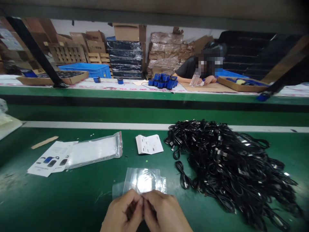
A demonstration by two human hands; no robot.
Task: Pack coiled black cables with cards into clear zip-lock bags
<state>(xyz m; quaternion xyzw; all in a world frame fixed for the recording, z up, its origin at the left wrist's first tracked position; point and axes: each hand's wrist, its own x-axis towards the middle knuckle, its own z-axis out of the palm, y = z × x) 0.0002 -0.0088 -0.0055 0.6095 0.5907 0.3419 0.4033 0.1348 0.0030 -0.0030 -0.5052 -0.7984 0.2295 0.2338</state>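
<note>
My left hand (124, 212) and my right hand (164, 212) meet at the bottom middle, fingers pinched together on the near edge of a small clear plastic bag (143, 180) that lies flat on the green table (72, 199). Just right of the bag lies a single black cable (182, 175), and beyond it a big heap of black cables (231, 164). A stack of white cards (149, 144) sits behind the bag. To the left lie a bundle of clear bags with a red strip (95, 151) and printed leaflets (50, 158).
A wooden stick (44, 142) lies at the far left. Across a green belt, a person (198, 66) sits at the opposite bench beside blue parts (164, 80) and cardboard trays (242, 84). Boxes and a blue crate (84, 69) stand behind.
</note>
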